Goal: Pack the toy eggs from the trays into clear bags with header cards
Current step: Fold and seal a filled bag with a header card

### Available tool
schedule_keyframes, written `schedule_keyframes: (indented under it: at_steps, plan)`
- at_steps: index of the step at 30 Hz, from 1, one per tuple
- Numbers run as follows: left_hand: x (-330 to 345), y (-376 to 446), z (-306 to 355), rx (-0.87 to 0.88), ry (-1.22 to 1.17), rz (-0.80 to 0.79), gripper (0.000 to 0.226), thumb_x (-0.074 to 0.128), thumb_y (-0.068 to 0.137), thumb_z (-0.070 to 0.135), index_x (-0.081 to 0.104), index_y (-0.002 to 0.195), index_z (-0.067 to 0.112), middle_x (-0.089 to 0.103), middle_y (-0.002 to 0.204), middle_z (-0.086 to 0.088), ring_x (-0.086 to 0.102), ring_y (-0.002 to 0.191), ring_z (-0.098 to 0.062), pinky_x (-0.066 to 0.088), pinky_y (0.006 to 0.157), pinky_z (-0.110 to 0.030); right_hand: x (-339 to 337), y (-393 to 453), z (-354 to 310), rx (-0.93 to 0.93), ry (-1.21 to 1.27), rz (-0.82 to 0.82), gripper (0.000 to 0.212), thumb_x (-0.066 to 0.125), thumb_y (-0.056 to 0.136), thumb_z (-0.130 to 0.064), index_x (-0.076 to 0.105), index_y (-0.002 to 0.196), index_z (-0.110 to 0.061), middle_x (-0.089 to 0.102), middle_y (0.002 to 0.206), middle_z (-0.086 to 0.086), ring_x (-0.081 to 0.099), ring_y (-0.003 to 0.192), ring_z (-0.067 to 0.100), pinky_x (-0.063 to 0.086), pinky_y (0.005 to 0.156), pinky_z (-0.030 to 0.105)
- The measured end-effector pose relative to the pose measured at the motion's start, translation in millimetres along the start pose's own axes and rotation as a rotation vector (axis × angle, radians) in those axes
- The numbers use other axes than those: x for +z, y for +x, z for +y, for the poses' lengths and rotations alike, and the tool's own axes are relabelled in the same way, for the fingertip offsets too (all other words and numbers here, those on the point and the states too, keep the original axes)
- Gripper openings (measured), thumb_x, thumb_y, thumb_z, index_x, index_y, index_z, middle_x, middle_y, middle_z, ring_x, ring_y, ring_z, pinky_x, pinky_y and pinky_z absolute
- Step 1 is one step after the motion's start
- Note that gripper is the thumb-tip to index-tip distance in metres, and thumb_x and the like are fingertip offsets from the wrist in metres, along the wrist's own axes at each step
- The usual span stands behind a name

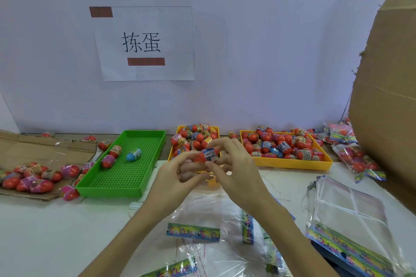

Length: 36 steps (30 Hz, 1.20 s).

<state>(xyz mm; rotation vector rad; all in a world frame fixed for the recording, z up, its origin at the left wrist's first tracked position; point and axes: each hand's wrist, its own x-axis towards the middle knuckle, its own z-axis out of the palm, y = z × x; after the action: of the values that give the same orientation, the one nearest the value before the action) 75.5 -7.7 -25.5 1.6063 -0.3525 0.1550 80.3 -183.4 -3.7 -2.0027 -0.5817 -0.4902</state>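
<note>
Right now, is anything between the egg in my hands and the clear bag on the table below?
Nothing visible. Both hands, left and right, hold the egg in the air above the bag, which lies flat. Whether its mouth is open cannot be told.

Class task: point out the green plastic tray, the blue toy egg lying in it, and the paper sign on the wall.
Green plastic tray [112,190]: head view, near rim.
Blue toy egg [130,156]: head view, blue shell.
White paper sign [144,69]: head view, blank lower area.
</note>
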Motion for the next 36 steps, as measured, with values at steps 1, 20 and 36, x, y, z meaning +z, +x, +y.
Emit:
schedule_keyframes:
  at_steps: [1,20,36]
  plan:
    - [-0.7,0.3,0.6,-0.008,-0.01,-0.008,0.041,0.077,0.087,-0.003,0.064,0.123,0.012,0.082,0.099,-0.002,0.08,0.089,-0.02,0.062,0.076,-0.022,0.1,-0.1,0.0,-0.009,0.017,0.029,0.029,0.071,0.095,-0.012,0.062,0.12,-0.024,0.051,0.112,-0.01,0.069,0.084,0.006,0.054,0.069,0.017]
    - [-1.3,1.1,-2.7,0.061,0.024,-0.046,0.04,0.073,0.093,0.015,0.065,0.126,0.036,0.082,0.098,0.004,0.078,0.095,-0.009,0.057,0.083,-0.016,-1.1,-0.1,-0.9,-0.092,-0.144,-0.052,0.034,0.07,0.096,-0.014,0.065,0.127,-0.024,0.051,0.115,-0.004,0.061,0.089,0.009,0.053,0.075,0.018]
    - [-2.1,-1.8,-0.7,0.037,0.133,-0.042,0.046,0.076,0.093,0.003,0.065,0.135,0.019,0.08,0.105,0.0,0.076,0.093,-0.015,0.06,0.079,-0.026,7.4,-3.7,-2.0,-0.098,-0.045,-0.12,0.01,0.062,0.101,-0.023,0.072,0.103,-0.021,0.065,0.098,-0.013,0.062,0.092,0.007,0.046,0.071,0.014]
